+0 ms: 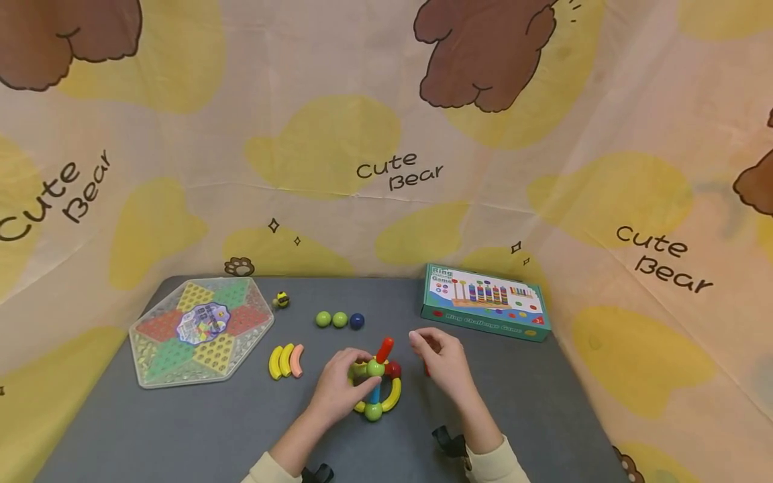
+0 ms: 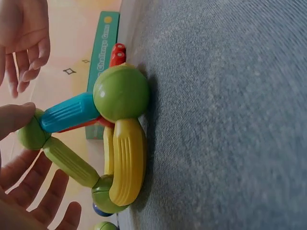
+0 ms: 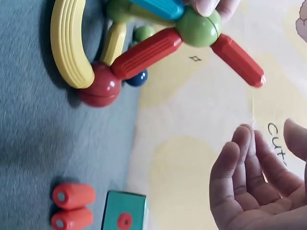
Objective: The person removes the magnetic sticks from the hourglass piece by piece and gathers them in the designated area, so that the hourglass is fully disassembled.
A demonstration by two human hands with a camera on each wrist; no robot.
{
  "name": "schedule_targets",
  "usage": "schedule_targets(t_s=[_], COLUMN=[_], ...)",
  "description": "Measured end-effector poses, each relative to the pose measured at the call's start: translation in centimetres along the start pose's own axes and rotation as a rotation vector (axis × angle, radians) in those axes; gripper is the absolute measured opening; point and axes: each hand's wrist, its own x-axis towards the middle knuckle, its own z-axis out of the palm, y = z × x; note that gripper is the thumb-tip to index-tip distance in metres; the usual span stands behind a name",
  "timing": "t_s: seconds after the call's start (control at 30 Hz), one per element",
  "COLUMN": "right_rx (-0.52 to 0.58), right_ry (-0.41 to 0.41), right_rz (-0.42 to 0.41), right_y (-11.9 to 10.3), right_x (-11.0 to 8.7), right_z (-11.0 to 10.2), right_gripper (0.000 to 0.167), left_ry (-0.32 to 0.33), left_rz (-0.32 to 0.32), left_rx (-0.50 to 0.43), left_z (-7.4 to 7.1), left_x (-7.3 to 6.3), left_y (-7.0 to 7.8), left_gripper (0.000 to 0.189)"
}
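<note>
A magnetic stick-and-ball structure stands on the grey table, with curved yellow sticks point(image 1: 392, 396) joining green and red balls point(image 3: 100, 85) at its base. Blue, green and red sticks slope up from there to a green top ball point(image 1: 376, 368). My left hand point(image 1: 341, 384) pinches that top ball between thumb and fingers. Out of it a short red stick point(image 3: 238, 61) points upward, its far end free. To the right of the structure, my right hand point(image 1: 445, 362) hovers apart from it, holding nothing, fingers loosely bent. Two short red sticks point(image 3: 73, 196) lie on the table near it.
Two loose green balls point(image 1: 331, 320) and a dark blue ball point(image 1: 357, 321) sit behind the structure. Curved sticks point(image 1: 286, 361), a small bee figure point(image 1: 281, 300) and a hexagonal game board point(image 1: 151, 365) are at left. A green game box point(image 1: 483, 320) lies back right.
</note>
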Motion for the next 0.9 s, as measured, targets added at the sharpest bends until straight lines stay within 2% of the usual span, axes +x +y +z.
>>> schedule_targets(t_s=[0.27,0.33,0.47,0.57,0.73,0.9], right_rx=[0.089,0.079,0.049,0.016,-0.029,-0.004], right_ry=[-0.037,-0.065,-0.115,-0.161,-0.232,-0.229], right_rz=[-0.056,-0.057,-0.061,-0.085,-0.101,-0.052], right_y=[-0.5,-1.8,-2.2,-1.1,-0.8,-0.6], right_x=[-0.3,-0.6,-0.6,-0.1,-0.2,-0.3], right_z=[1.3,1.4,2.0,2.8,3.7,4.0], right_gripper=[0.025,0.025,0.03,0.033,0.03,0.025], left_ry=[-0.022,-0.023,-0.029,-0.031,-0.032,-0.024], left_rz=[0.019,0.022,0.02,0.02,0.022,0.029], left_rx=[-0.061,-0.065,-0.067,-0.05,-0.04,-0.04], left_z=[-0.4,-0.5,-0.7,-0.7,-0.8,-0.8], left_x=[-0.1,-0.1,0.0,0.0,0.0,-0.1], left_y=[-0.3,-0.3,-0.2,-0.2,-0.1,0.0], left_gripper=[0.032,0.032,0.032,0.031,0.029,0.027])
